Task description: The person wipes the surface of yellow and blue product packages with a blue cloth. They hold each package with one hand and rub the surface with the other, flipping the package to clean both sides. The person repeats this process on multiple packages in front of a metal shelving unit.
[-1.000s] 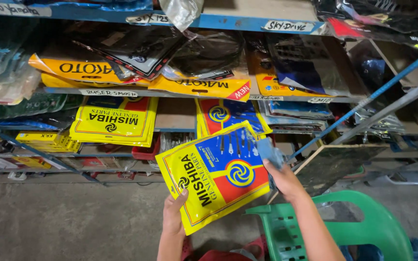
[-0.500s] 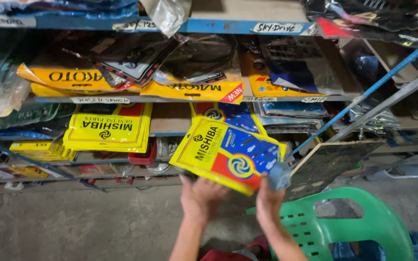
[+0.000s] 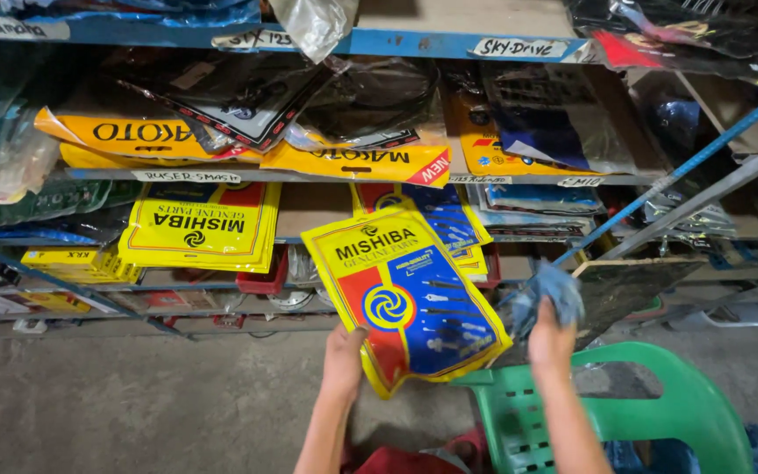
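Observation:
My left hand (image 3: 344,358) grips the lower left edge of a flat yellow, red and blue plastic package (image 3: 405,298), held tilted in front of the shelves. Its top points toward a stack of like packages (image 3: 436,215) on the middle shelf. My right hand (image 3: 551,338) is closed on a crumpled blue-grey cloth (image 3: 547,294), just to the right of the package's edge. Whether the right hand also touches the package is hidden by the cloth.
Blue metal shelves (image 3: 414,44) hold many flat packets, with a yellow stack (image 3: 199,224) to the left. A green plastic chair (image 3: 625,404) stands at lower right, under my right forearm. A dark board (image 3: 629,285) leans beside it. The concrete floor (image 3: 133,404) lies below.
The package has turned from lying sideways to nearly upright and sits lower and more central. My right hand with the cloth has risen and shifted right of the package.

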